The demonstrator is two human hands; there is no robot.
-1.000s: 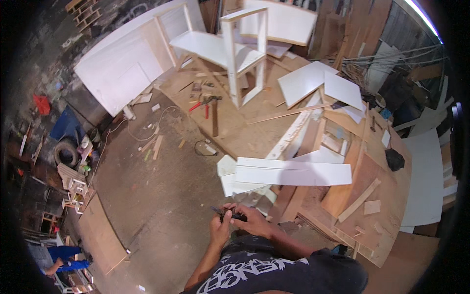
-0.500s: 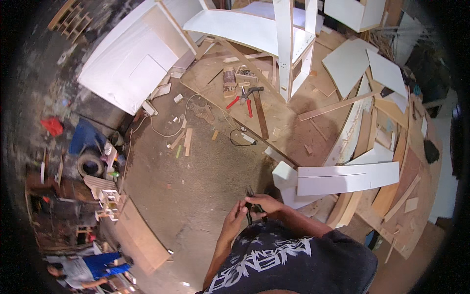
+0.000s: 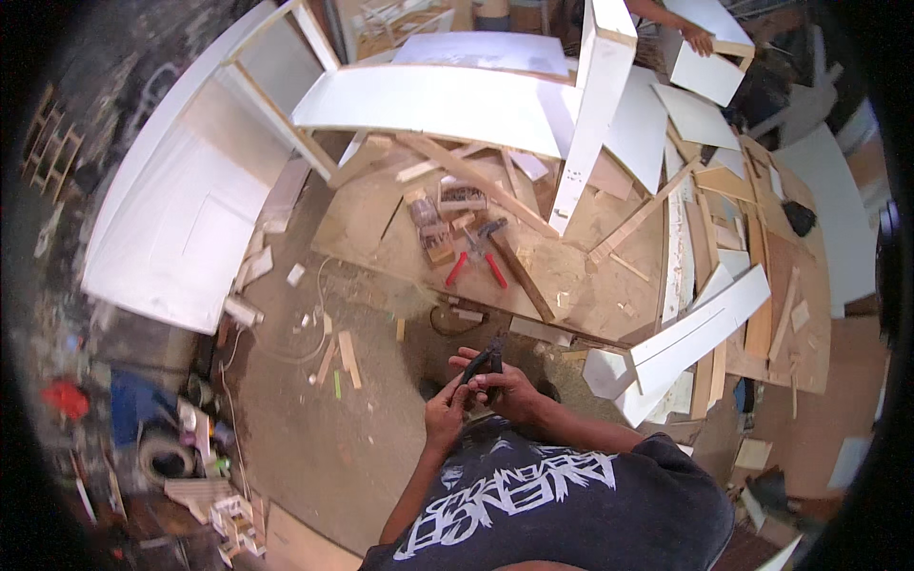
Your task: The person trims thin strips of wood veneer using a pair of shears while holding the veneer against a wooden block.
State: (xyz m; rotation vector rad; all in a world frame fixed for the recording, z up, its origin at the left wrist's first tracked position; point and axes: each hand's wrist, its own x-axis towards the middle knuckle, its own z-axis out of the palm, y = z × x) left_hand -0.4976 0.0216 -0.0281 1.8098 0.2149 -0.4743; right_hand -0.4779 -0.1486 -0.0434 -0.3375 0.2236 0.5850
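Note:
Dark pliers (image 3: 494, 354) are between my two hands in front of my waist, with their jaws pointing away from me. My left hand (image 3: 445, 407) is closed at the handle end on the left. My right hand (image 3: 510, 388) wraps the other side, and its fingers partly hide the handles. Beyond them, on a low wooden board, lie a hammer (image 3: 522, 270) with a brown handle and red-handled pliers (image 3: 473, 262). Small wooden boxes (image 3: 462, 197) with bits of hardware sit next to these tools.
A white cabinet frame (image 3: 428, 105) stands ahead, and a large white panel (image 3: 171, 219) leans at left. A slotted white board (image 3: 700, 328) lies on scrap wood to the right. Another person's hand (image 3: 700, 40) rests on a white box at far right. A cable (image 3: 226, 381) crosses the floor.
My view has shifted, bringing the board and its tools nearer to my hands. The pliers have turned in my hands. Another person's arm has come into view at the far right.

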